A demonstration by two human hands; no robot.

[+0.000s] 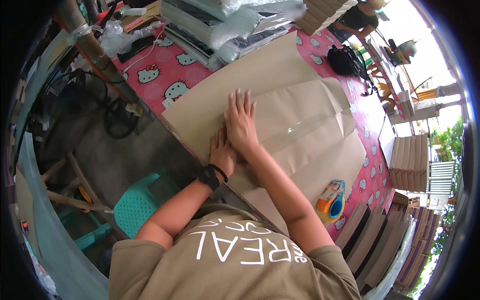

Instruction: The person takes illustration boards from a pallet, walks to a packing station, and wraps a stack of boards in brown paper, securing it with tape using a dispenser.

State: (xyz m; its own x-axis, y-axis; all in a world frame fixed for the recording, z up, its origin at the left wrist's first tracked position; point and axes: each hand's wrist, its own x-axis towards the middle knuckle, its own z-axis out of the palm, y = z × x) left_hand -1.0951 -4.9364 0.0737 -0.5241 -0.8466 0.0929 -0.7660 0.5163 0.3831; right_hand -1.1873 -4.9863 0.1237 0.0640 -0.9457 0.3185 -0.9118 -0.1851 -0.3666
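Observation:
A large sheet of brown kraft paper [220, 90] lies on the table, with part of it folded over into a broad flat wrapped bundle [300, 110]. A shiny strip of clear tape [291, 130] crosses a seam on the bundle. My right hand [242, 122] lies flat on the paper at the bundle's left edge, fingers stretched out. Just beside it, partly under its wrist, my left hand [223, 151] presses on the paper, its fingers extended. A black watch is on the left wrist. Whatever the paper encloses is hidden.
An orange tape dispenser [331, 202] with a blue core stands at the right. Plastic-wrapped flat stacks [215, 35] and a black bag [345, 61] sit farther back on the pink patterned tablecloth [150, 85]. A green stool [136, 207] is at left; another person [357, 22] is beyond.

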